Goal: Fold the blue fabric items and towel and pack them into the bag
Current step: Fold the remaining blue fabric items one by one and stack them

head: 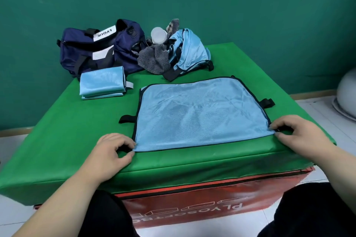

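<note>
While both hands work at the near edge of the green-covered platform (57,131), the flat blue fabric item (200,113) lies spread on the platform's right half, with its black-trimmed edges visible on the left, far and right sides. The left hand (113,156) pinches the near left corner of this item between thumb and curled fingers. The right hand (300,136) pinches the near right corner in the same way, fingers curled down onto the fabric edge. One black strap tab (127,119) projects from the item's left edge and a second black tab (267,103) projects from its right edge. A folded blue fabric item (102,82) rests as a compact rectangle on the far left of the platform, just in front of the navy bag (100,48). The bag stands at the far left corner (a white label with dark lettering runs across its top strap). A crumpled blue fabric item (190,52) lies heaped at the far edge, to the right of the bag. The grey striped towel (154,57) lies bunched between the bag and the crumpled item, touching both. A white translucent container (159,34) sits on top of the towel. The platform cover drapes over a red box (212,204) printed with white lettering. A teal wall (250,5) stands behind, and a pale rounded object (346,90) sits on the floor at the right.
</note>
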